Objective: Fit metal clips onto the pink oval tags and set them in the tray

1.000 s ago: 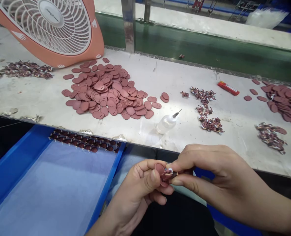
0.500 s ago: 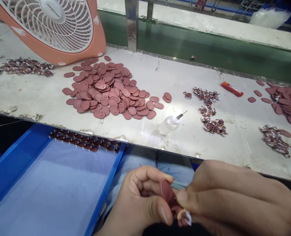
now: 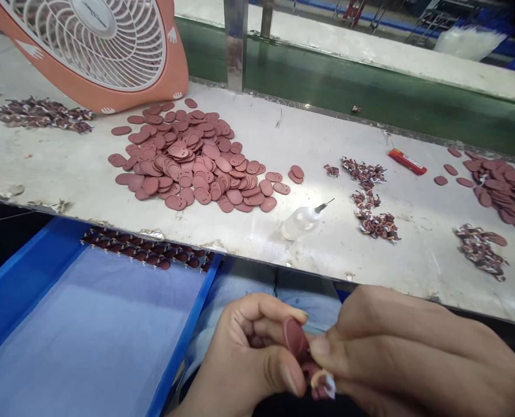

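My left hand [image 3: 251, 347] is closed, pinching a reddish-brown oval disc [image 3: 295, 337] that stands on edge between thumb and fingers. Right against the disc is a small brown animal figurine [image 3: 322, 383] with a white and tan end pointing down. My right hand [image 3: 396, 347] grips the figurine from the other side, its thumb tip by the disc. The fingers hide most of the figurine, and I cannot tell whether the two pieces are joined. Beyond the hands, a clear needle-tipped bottle [image 3: 303, 223] stands on the worktable [image 3: 240, 243].
A pile of oval discs [image 3: 196, 156] spreads before an orange fan [image 3: 109, 52]. Figurine clusters [image 3: 376, 225] lie farther right, near a red packet [image 3: 407, 161] and more discs [image 3: 503, 182]. A blue tray [image 3: 87, 324] at lower left holds rows of figurines on discs [image 3: 144, 249].
Both hands keep nearly the same grip and position. On the green belt behind the table, a small piece has shifted to the right. The view has moved slightly.
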Demonstrator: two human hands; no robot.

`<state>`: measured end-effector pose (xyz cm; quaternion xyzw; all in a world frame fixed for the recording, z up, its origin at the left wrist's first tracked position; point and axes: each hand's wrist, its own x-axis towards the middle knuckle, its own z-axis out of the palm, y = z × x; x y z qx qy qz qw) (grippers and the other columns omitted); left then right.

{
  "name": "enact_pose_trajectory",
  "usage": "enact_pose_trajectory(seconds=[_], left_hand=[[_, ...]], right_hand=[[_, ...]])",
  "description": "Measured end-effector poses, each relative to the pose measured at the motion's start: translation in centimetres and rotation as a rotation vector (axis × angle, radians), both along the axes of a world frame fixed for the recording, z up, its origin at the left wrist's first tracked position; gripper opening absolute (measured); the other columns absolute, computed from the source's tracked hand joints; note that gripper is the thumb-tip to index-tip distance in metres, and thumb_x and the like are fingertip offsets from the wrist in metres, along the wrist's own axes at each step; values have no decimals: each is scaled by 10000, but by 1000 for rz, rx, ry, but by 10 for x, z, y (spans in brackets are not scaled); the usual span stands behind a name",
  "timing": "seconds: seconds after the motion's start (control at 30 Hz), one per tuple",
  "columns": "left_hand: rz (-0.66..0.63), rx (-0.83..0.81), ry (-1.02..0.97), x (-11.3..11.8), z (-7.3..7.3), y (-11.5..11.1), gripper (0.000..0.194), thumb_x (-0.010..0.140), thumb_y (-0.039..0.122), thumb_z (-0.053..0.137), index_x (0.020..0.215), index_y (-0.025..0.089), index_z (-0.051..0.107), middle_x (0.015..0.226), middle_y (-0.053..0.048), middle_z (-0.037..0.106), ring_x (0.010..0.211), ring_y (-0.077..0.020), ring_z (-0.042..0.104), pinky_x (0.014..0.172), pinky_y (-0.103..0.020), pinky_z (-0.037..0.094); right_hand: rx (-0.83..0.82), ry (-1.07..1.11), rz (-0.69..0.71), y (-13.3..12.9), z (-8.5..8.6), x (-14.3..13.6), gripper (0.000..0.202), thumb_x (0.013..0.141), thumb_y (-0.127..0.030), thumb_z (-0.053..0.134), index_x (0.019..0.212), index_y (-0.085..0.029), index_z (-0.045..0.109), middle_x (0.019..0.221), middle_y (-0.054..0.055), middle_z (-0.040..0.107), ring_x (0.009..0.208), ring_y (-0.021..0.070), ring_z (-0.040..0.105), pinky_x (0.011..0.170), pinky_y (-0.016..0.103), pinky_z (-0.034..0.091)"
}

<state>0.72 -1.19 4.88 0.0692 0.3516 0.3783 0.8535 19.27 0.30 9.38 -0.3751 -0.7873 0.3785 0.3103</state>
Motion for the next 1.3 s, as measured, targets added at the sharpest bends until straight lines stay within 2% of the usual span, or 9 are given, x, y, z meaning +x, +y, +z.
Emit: enact_pose_trajectory(seconds=[0.07, 0.2, 0.3, 0.43, 0.6, 0.9, 1.03, 1.2, 1.3], left_hand=[[52, 43, -5, 1, -5, 3, 333, 531, 344, 943, 797, 218, 787, 571, 24, 723, 525, -86, 644, 567, -166, 503], [66, 131, -79, 2, -16, 6, 318, 628, 380, 904, 864, 202, 788, 604, 13, 728, 530, -76, 644, 538, -140, 501], [61, 135, -97, 0, -22, 7, 296, 666, 374, 888, 878, 194, 786, 676, 4, 737, 567, -73, 655, 550, -133, 513], [68, 95, -131, -4, -30, 6, 266, 700, 366, 870, 889, 201, 782, 732, -5, 740, 589, -73, 662, 546, -128, 528], [88, 101, -157, -8, -38, 6, 343, 684, 461, 851, 871, 182, 779, 725, -13, 732, 576, -80, 657, 493, -128, 541], [91, 148, -119, -14, -47, 5, 449, 698, 512, 829, 999, 183, 777, 755, -25, 723, 619, -95, 663, 482, -131, 550], [110, 188, -28, -18, -48, 6, 615, 691, 618, 778, 1133, 192, 733, 872, -66, 742, 683, -132, 687, 517, -178, 574], [479, 257, 407, -22, -48, -1, 341, 654, 421, 889, 878, 215, 733, 737, 18, 658, 570, -81, 550, 476, -166, 503], [483, 321, 498, -23, -47, -5, 287, 638, 361, 903, 800, 210, 721, 752, 14, 663, 576, -80, 528, 473, -164, 481]], right_hand=[[46, -21, 60, 8, 0, 0, 277, 902, -126, 674, 1143, -260, 678, 886, 29, 739, 732, 146, 693, 666, 198, 596], [27, -80, 131, 21, 8, -4, 241, 889, -38, 658, 1075, -191, 669, 883, 2, 728, 785, 89, 665, 758, 123, 537], [0, -119, 101, 22, 10, -4, 226, 922, -128, 665, 1122, -230, 642, 905, -21, 708, 810, 83, 647, 753, 131, 515], [-15, -143, 38, 21, 3, 1, 404, 905, -288, 725, 1272, -318, 560, 975, -38, 686, 822, 100, 627, 757, 175, 510], [-8, -75, 20, 22, -11, -5, 275, 943, -205, 668, 1206, -279, 634, 905, -25, 686, 776, 83, 624, 699, 175, 503], [29, 16, 3, 21, -23, -25, 244, 926, -122, 656, 1150, -213, 687, 795, -16, 693, 697, 81, 636, 620, 185, 510], [180, 1, -94, 20, -31, -34, 171, 918, -123, 662, 1074, -188, 688, 754, -15, 672, 643, 81, 612, 569, 183, 500], [559, -76, -206, 15, -60, -49, 279, 865, -25, 688, 1126, -116, 651, 808, 52, 689, 690, 138, 609, 609, 260, 524], [641, -47, -167, 14, -78, -58, 347, 854, 0, 693, 1185, -82, 630, 833, 84, 705, 712, 164, 609, 610, 295, 516]])
